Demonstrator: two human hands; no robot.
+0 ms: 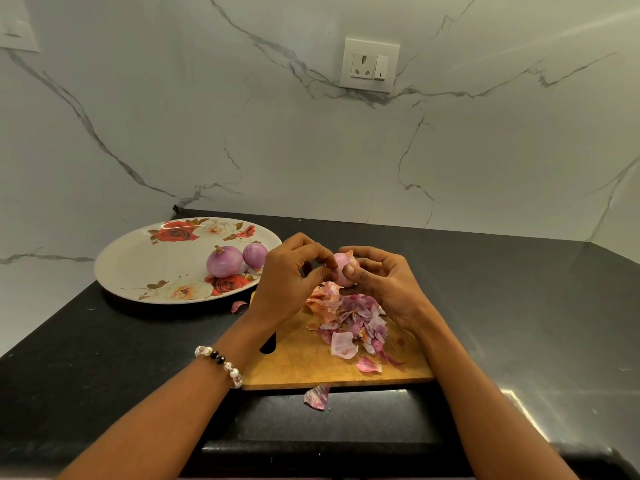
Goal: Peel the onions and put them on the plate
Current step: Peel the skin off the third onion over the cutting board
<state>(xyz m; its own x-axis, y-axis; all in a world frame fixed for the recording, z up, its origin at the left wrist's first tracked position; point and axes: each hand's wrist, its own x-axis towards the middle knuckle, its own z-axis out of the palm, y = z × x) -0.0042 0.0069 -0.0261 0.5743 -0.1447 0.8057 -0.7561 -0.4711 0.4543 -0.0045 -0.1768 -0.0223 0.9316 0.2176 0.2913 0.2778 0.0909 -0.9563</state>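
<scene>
A small purple onion (343,270) is held above the wooden cutting board (311,362). My right hand (384,289) grips it from the right with curled fingers and thumb. My left hand (287,275) pinches at its left side, where a bit of dry skin sticks up. Two peeled onions, a larger one (224,260) and a smaller one (255,255), lie on the white flowered plate (138,265) to the left. A heap of onion skins (349,323) covers the board under my hands.
The board and plate sit on a black countertop (104,358) against a marble wall. Loose skin pieces lie on the counter by the plate (239,306) and at the board's front edge (317,396). A wall socket (370,65) is above.
</scene>
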